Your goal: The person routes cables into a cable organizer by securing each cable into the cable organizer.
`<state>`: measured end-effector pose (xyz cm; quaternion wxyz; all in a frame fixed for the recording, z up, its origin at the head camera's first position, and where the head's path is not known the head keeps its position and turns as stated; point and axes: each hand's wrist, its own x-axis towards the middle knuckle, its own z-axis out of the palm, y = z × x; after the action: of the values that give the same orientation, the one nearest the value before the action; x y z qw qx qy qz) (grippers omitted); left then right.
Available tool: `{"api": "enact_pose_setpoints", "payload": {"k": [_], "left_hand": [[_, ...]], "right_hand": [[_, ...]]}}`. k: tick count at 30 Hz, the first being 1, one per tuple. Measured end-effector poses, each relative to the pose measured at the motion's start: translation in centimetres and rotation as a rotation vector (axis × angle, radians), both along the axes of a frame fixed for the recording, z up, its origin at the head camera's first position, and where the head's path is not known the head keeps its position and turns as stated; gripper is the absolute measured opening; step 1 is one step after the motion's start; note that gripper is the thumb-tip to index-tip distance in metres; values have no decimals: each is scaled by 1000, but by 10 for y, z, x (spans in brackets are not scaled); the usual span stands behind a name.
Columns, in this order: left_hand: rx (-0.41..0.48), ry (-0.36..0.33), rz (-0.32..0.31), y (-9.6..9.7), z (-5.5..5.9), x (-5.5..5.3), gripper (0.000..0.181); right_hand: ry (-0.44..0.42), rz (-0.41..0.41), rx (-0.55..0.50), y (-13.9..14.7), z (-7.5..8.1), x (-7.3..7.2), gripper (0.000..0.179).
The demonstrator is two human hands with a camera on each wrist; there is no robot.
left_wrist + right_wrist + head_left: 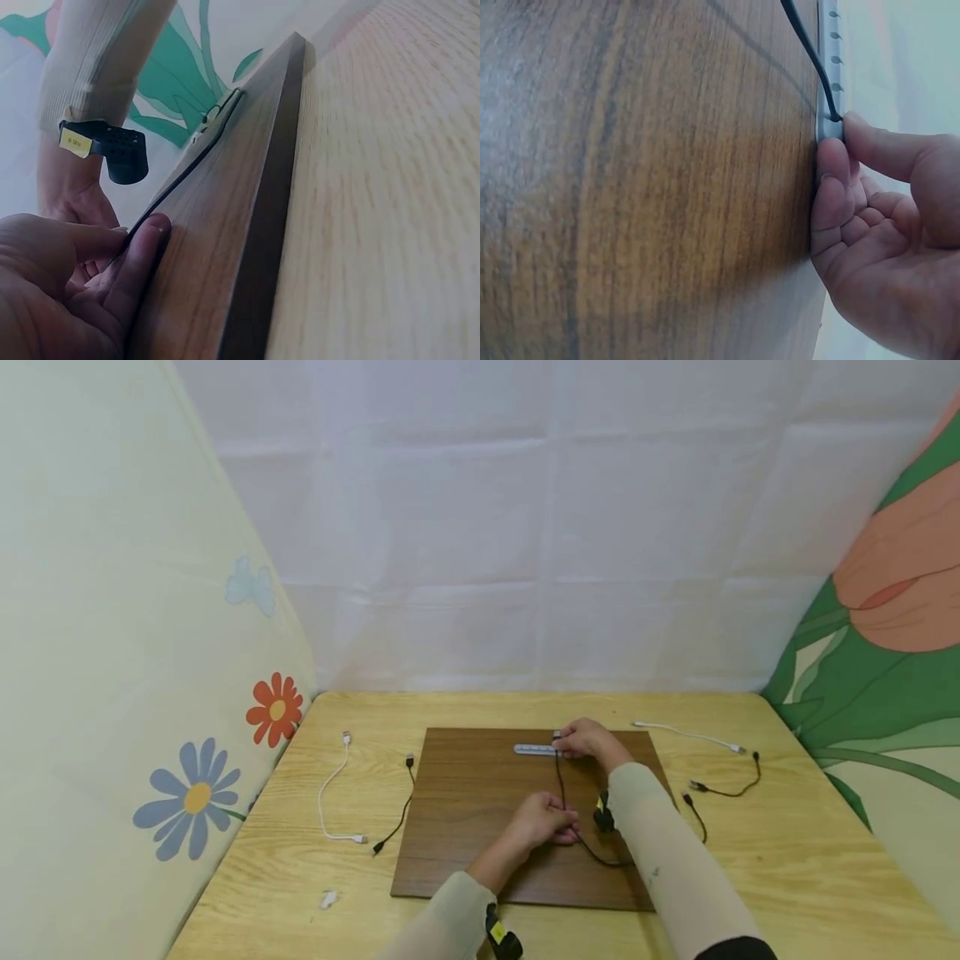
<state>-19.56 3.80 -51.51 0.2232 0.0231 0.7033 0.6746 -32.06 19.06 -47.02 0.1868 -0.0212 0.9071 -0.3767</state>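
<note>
My left hand (540,820) pinches a black USB cable (184,174) between thumb and fingers, low over a dark brown wooden board (465,810). From there the cable runs up to a light grey slotted cable holder (534,749) near the board's far edge. My right hand (588,742) grips the right end of that holder. In the right wrist view its thumb and fingertips close around the end slot, where the cable enters. The cable's metal plug (557,735) shows just beyond the right fingertips. The other end of the cable passes behind my right forearm.
On the table (277,868) left of the board lie a white cable (322,797), a black cable (402,814) and a small white scrap (328,899). Right of it are another white cable (690,734) and a short black cable (738,792). A white cloth (450,527) hangs behind.
</note>
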Motion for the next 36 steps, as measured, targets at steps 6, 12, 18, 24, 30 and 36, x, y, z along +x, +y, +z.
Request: {"api": "enact_pose_setpoints", "payload": {"k": [6,12,18,24,30,36], "left_hand": [[-114,22,-19,0,5,0,14],[-184,19,-68,-1,9,0,20],[-249,36,-124,-3,12,-1,24],[-325,66,-157,-4,14,-2,30],[-350,91,-164,-4,12,-2,34],[-367,121,-181,-7,13,-1,33]], "right_hand": [[12,-15,-4,-1,-2,0,23],[27,7,51,-2,-1,1,18],[17,-6,50,-3,-1,2,16],[22,-8,27,-2,-3,2,17],[47,30,31,-1,-3,4,17],[54,61,34,2,-5,3,17]]}}
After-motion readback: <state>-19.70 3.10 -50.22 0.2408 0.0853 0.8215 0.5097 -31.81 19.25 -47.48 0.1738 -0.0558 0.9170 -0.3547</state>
